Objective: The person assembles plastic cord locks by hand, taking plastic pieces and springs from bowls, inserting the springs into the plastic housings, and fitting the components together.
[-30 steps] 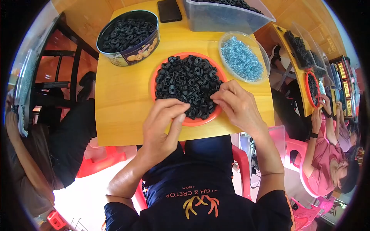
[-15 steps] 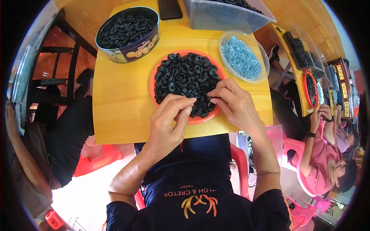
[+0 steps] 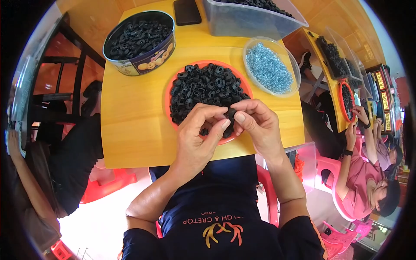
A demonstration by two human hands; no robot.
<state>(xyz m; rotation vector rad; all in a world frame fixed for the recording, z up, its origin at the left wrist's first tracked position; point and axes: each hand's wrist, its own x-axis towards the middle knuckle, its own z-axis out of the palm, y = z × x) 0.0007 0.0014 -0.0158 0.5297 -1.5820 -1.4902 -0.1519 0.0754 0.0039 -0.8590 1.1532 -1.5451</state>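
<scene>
In front of my chest both hands meet over the near edge of a red-orange round tray [image 3: 168, 102], which is heaped with small black plastic pieces [image 3: 203, 89] with holes, like cord-lock parts. Between my fingertips is one black plastic piece [image 3: 230, 114]. My left hand [image 3: 201, 130] is closed on its left side, thumb and index finger pinching. From the other side the thumb and fingers of my right hand [image 3: 259, 125] grip it. Fingers partly cover the piece, so its details are hidden. Right of the tray stands a clear round tub [image 3: 297, 78] of shiny silvery-blue bits resembling tiny springs.
A round tin [image 3: 149, 60] of black pieces stands at the table's far left. Behind lie a dark phone [image 3: 187, 12] and a clear plastic bin [image 3: 242, 27] with more pieces. People sit on both sides; on the right, a person in pink [image 3: 362, 186] works at another table [image 3: 318, 47].
My right hand has come away from the heap toward my left hand, and their fingertips now meet around a black plastic piece. The whole view has shifted slightly.
</scene>
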